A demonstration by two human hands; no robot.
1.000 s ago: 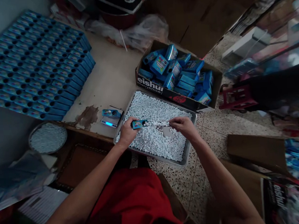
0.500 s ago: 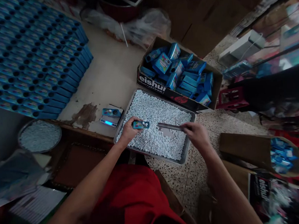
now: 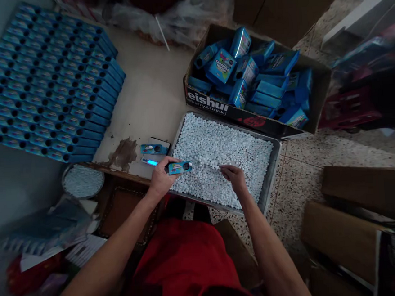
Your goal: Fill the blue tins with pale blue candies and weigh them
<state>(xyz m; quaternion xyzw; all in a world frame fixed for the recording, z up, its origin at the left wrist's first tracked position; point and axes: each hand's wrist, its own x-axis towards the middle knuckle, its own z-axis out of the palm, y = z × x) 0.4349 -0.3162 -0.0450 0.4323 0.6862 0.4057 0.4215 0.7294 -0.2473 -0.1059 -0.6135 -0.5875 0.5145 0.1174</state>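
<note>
Speckled floor (image 3: 296,157) | blue box (image 3: 177,168) | juts rightward from left grip (image 3: 162,177)

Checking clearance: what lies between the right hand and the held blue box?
White pellets lie between the right hand and the blue box, in the head view.

Two hands (image 3: 161,180) (image 3: 234,177) (just one scale (image 3: 150,162))

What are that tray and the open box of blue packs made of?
The tray looks like metal, perhaps steel or aluminium: its grey rim has a dull sheen. The box seems to be cardboard, printed black outside and plain brown inside.
</note>
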